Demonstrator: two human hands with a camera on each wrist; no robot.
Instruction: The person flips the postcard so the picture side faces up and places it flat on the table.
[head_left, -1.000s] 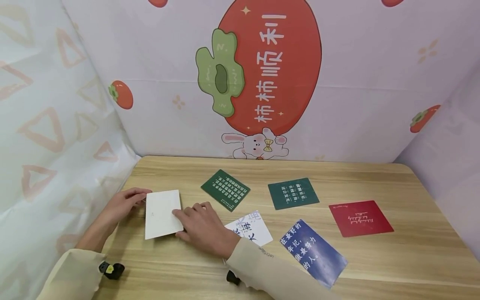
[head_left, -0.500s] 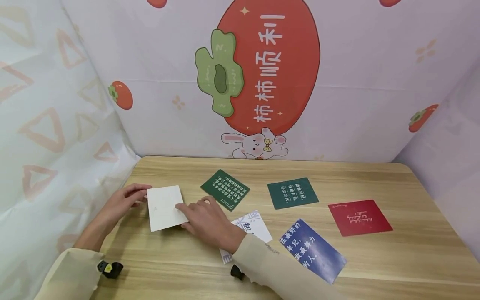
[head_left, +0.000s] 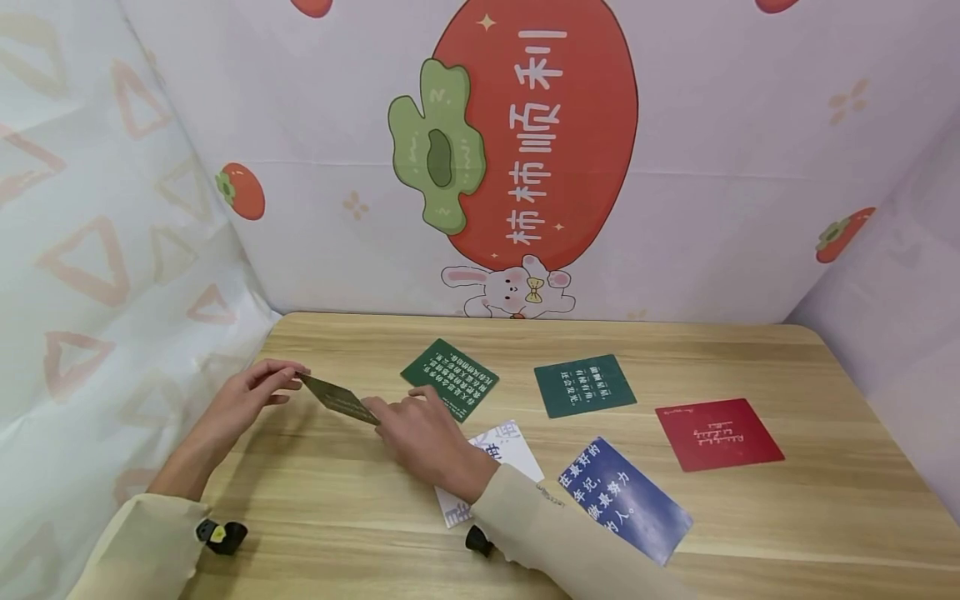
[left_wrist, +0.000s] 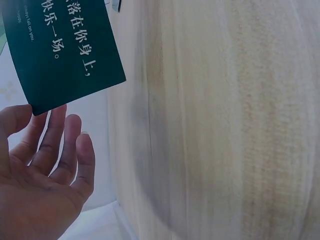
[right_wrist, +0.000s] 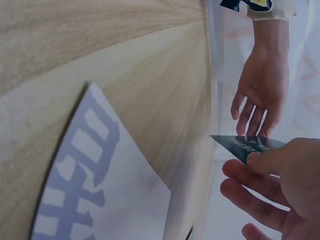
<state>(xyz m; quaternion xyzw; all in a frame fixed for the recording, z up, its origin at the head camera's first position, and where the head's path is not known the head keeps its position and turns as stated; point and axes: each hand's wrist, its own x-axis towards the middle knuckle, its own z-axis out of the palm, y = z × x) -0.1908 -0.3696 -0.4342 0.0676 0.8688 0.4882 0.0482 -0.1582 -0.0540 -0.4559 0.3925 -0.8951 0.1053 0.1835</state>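
A dark green card with white lettering (head_left: 337, 398) is held above the table's left part, tilted so that it looks narrow in the head view. My left hand (head_left: 243, 408) pinches one of its corners between thumb and fingers. In the left wrist view the printed face of the card (left_wrist: 65, 57) is turned toward the camera, and the other fingers of the left hand (left_wrist: 47, 175) are loosely bent. On the opposite side my right hand (head_left: 431, 446) pinches the card's edge, its thumb on the printed face in the right wrist view.
On the wooden table (head_left: 315, 533) lie two green cards, one at the centre (head_left: 450, 379) and one farther right (head_left: 585, 386). A red card (head_left: 720, 435) and a blue card (head_left: 626, 500) are at the right. The right forearm partly covers a white card (head_left: 517, 450).
The held card showed its white back; it has tilted up and now shows its green printed face. Both hands have shifted slightly away from the body, the right one also a little rightward.
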